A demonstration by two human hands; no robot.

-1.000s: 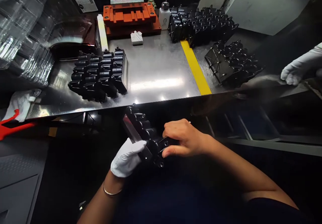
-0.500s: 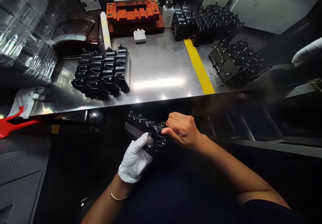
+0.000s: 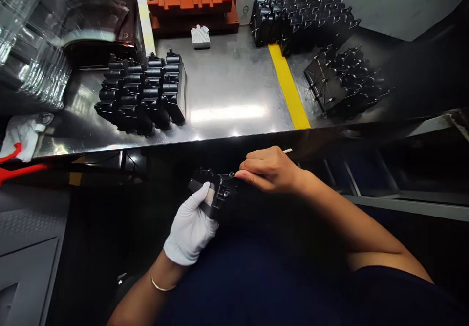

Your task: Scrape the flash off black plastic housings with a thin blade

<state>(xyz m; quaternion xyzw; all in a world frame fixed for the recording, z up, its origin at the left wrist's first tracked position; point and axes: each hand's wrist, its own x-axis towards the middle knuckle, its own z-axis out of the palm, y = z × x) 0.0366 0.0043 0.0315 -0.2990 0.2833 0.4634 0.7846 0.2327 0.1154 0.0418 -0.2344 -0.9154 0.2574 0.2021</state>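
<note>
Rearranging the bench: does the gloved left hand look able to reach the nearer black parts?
Probably, after releasing the black part it grips; nothing stands between the gloved left hand and the nearer black parts.

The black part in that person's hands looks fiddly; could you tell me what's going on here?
A person grips a black plastic part in their white-gloved left hand, just below the table's edge. Their bare right hand rests against the part, its fingers curled around a thin white stick. Rows of similar black parts stand on the steel table, with more black parts beyond a yellow stripe.
</note>
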